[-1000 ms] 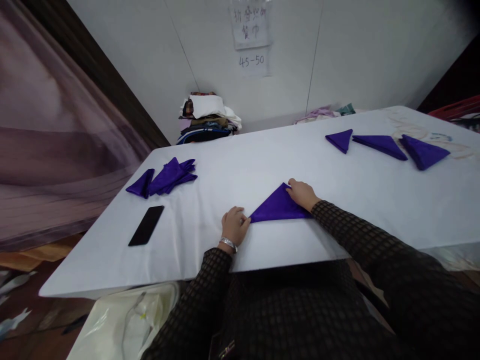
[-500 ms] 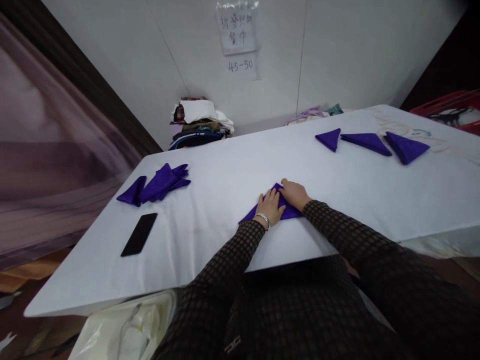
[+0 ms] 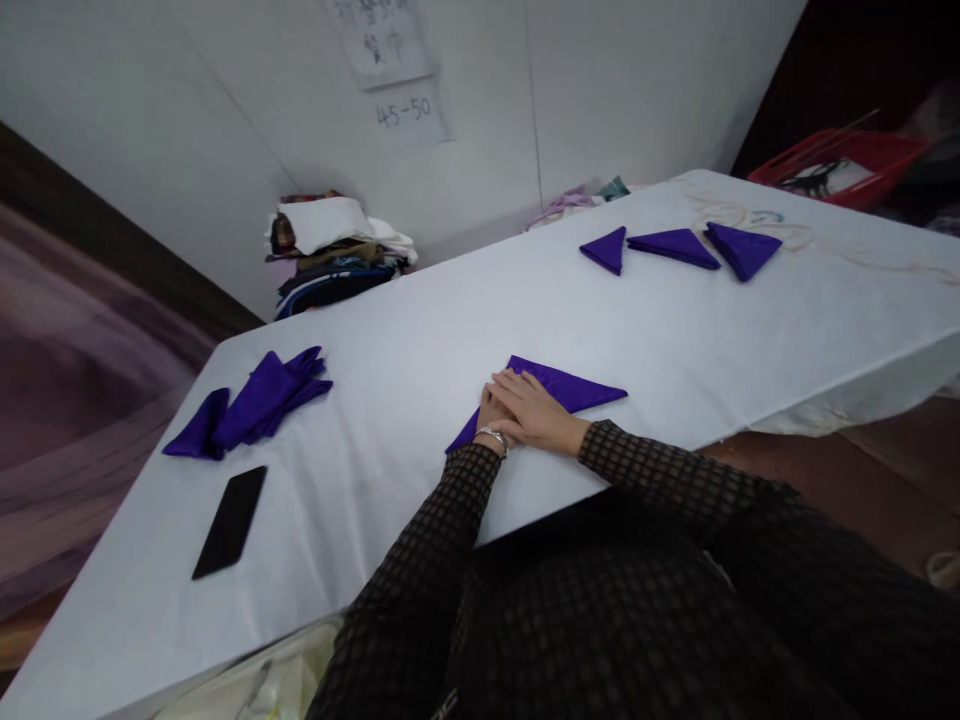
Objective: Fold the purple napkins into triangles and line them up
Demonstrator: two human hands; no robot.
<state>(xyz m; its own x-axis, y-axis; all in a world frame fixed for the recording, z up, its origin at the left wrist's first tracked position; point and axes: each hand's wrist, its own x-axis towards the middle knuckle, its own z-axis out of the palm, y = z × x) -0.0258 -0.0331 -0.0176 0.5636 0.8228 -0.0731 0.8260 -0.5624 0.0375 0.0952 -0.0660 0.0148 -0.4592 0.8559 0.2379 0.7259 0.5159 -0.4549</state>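
A purple cloth napkin (image 3: pixel 574 387), folded to a triangle, lies on the white-covered table (image 3: pixel 420 470) in front of me. My left hand (image 3: pixel 489 411), a bracelet at its wrist, rests on the napkin's left part; some of its fingers are covered. Across it lies my right hand (image 3: pixel 541 414), flat, fingers stretched out together over the left hand and the cloth. Neither hand grips the cloth.
Towards the far right lie folded purple napkins (image 3: pixel 673 246). At the left are bunched purple napkins (image 3: pixel 266 400) and a black phone-like slab (image 3: pixel 231 522). Beyond the far edge stands a clothes pile (image 3: pixel 337 250). A red basket (image 3: pixel 885 165) sits far right.
My right hand has come from the napkin's top corner onto my left hand. More of the napkin's right side shows, spread to a point. The camera view has shifted and tilted.
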